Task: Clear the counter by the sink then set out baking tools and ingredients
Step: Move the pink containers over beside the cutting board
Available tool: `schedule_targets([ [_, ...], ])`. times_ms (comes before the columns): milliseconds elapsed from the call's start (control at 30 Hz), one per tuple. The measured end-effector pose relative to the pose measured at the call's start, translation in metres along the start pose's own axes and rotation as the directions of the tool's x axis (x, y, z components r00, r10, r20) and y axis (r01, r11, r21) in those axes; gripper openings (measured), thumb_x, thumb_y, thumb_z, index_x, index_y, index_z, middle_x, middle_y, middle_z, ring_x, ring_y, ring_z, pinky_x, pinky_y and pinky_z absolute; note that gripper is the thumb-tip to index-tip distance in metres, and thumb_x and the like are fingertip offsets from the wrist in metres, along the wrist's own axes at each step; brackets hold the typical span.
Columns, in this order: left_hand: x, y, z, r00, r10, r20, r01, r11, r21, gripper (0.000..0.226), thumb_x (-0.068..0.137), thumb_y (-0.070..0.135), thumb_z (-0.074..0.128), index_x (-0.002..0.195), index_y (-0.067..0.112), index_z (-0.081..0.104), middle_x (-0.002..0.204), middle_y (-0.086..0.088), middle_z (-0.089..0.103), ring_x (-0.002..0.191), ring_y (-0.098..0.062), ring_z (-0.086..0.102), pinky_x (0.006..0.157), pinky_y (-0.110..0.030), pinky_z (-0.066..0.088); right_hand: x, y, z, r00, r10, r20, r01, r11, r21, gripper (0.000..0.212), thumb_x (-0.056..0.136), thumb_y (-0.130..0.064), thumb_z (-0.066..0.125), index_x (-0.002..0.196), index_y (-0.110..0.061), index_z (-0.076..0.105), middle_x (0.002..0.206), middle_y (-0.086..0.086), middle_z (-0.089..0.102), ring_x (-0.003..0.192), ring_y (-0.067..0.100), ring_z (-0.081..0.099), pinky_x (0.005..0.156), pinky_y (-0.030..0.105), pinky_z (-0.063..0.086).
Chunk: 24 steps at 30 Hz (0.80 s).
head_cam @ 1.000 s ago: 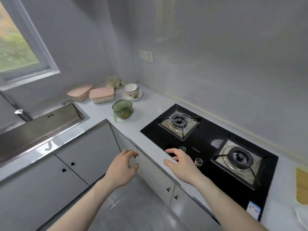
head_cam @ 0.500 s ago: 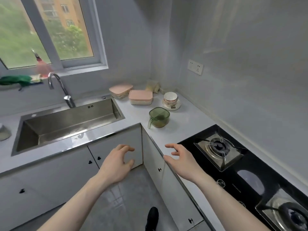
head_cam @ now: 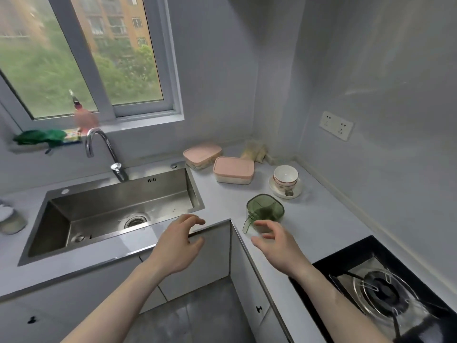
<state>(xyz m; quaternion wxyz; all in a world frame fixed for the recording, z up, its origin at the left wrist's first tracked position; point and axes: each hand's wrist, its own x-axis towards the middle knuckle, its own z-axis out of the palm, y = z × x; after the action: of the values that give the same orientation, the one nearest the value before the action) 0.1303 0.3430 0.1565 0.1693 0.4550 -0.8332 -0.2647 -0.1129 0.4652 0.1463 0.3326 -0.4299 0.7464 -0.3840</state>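
On the grey corner counter (head_cam: 319, 219) right of the steel sink (head_cam: 118, 214) stand a green transparent measuring cup (head_cam: 265, 211), two pink-lidded boxes (head_cam: 233, 169) (head_cam: 202, 154), and stacked white cups on a saucer (head_cam: 285, 180). A beige cloth-like item (head_cam: 256, 149) lies in the far corner. My right hand (head_cam: 277, 241) hovers just in front of the green cup's handle, fingers loosely spread, holding nothing. My left hand (head_cam: 180, 241) floats over the counter's front edge near the sink corner, fingers loosely curled and empty.
A gas hob (head_cam: 385, 290) fills the lower right. A curved tap (head_cam: 103, 152) rises behind the sink. On the windowsill sit a green cloth (head_cam: 39, 138) and a pink spray bottle (head_cam: 82, 117). A pale jar (head_cam: 11, 221) stands at the far left. Cabinet doors (head_cam: 205, 263) lie below.
The view has swung left from the hob to the sink corner. Both hands have come forward toward the counter, the right one nearing the green cup.
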Motion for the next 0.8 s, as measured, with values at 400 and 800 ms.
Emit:
schedule_targets([
  [400,0.137,-0.038,0.020,0.981,0.038,0.191,-0.043,0.999,0.022,0.035,0.092,0.034,0.061,0.127,0.035,0.059,0.138,0.017,0.050,0.126,-0.007,0.049,0.099,-0.023,0.040,0.094,0.009,-0.012,0.990,0.107,-0.095,-0.105,0.994,0.026,0.036,0.091,-0.034,0.071,0.126,-0.038,0.061,0.122,-0.019,0.058,0.107,-0.006,0.059,0.079,0.015,0.046],
  [800,0.291,-0.075,0.032,0.906,0.156,0.393,-0.167,0.986,-0.008,0.036,0.092,0.035,0.059,0.128,0.034,0.058,0.141,0.016,0.048,0.122,-0.008,0.053,0.099,-0.028,0.046,0.181,0.000,0.023,0.911,0.336,-0.240,-0.312,0.941,0.133,0.034,0.091,-0.036,0.069,0.123,-0.042,0.059,0.114,-0.013,0.065,0.105,-0.006,0.061,0.075,0.014,0.047],
])
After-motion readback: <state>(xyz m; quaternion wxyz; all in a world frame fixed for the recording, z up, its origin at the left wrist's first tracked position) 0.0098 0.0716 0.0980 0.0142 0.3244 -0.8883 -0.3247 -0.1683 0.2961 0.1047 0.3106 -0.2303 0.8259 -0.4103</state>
